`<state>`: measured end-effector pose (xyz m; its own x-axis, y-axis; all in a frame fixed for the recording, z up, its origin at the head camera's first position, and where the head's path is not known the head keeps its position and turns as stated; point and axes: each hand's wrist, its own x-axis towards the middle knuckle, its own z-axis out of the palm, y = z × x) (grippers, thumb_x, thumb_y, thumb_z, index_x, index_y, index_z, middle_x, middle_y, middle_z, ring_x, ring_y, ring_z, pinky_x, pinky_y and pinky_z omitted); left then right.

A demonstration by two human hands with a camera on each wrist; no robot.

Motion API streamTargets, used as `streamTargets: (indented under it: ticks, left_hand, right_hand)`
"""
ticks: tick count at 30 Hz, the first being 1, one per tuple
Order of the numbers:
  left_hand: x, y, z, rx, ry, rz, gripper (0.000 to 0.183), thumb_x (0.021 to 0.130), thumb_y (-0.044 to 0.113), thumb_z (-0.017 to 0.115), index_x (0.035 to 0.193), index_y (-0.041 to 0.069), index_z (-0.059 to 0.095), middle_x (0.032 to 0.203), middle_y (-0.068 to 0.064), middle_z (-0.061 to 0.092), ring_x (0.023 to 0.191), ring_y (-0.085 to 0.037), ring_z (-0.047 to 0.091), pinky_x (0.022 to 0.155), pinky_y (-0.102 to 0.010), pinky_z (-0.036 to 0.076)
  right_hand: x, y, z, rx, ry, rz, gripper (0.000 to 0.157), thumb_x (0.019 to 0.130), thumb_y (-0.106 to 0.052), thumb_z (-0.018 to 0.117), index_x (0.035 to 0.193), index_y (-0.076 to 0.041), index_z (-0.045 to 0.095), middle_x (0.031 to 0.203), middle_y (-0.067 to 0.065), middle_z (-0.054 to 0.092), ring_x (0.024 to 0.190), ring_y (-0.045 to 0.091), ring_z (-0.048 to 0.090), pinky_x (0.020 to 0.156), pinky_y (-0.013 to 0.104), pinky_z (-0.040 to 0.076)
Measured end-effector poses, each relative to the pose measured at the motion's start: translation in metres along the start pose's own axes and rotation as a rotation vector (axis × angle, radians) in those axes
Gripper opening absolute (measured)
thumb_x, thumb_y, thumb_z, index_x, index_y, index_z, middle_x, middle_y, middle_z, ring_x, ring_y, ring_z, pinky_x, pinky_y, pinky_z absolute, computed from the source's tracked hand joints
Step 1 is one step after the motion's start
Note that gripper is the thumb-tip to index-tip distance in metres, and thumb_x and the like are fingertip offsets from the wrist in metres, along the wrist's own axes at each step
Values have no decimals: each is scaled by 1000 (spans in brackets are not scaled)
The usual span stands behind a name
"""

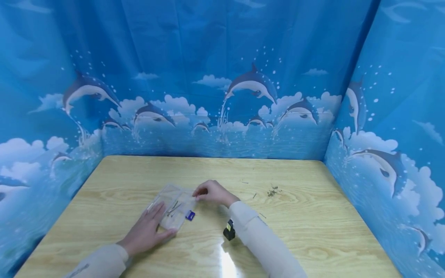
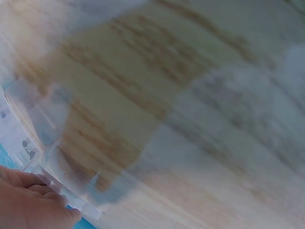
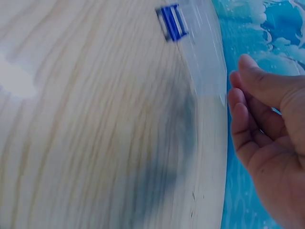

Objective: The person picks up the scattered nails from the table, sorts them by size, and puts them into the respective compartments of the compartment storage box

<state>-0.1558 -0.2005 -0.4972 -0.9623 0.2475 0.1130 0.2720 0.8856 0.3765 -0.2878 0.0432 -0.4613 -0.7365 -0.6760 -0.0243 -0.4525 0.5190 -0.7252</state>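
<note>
A clear plastic box (image 1: 181,217) with a blue piece (image 1: 190,215) at its right edge sits left of the table's middle. Several thin, dark, nail-like pieces (image 1: 174,209) lie in it. My left hand (image 1: 147,229) rests along its left and near sides, fingers extended and thumb spread. In the left wrist view, the fingertips touch the box's edge (image 2: 88,208). My right hand (image 1: 213,192) is at the box's far right corner, thumb and fingertips close together. The right wrist view shows those fingers (image 3: 240,126) bent beside the corner; whether they pinch anything small cannot be told.
A small heap of dark thin pieces (image 1: 273,191) lies on the table (image 1: 313,224) to the right, with a few single ones (image 1: 255,195) around it. Beside my right sleeve stands a small black object with a yellow patch (image 1: 229,230). A dolphin-print curtain (image 1: 222,77) surrounds the table.
</note>
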Motion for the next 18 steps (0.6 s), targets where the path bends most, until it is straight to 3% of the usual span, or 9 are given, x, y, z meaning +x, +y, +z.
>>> streamTargets:
  ticks: [11,18]
  left_hand:
    - [0,3,-3,15,6,9,96,84,66,57,141,-9,38,149,-26,34,138,-41,31,114,-57,19]
    - [-1,3,-4,16,3,10,97,83,67,57,141,-9,38,149,-25,34,138,-41,31,114,-57,19]
  right_hand:
    - [-35,26,-22,95,-31,55,18,89,-11,68,105,-6,72,102,4,72,90,10,65,80,21,54]
    - [-59,40,-30,85,-25,81,17,91,-14,66,106,-7,72,104,3,71,89,10,65,78,24,55]
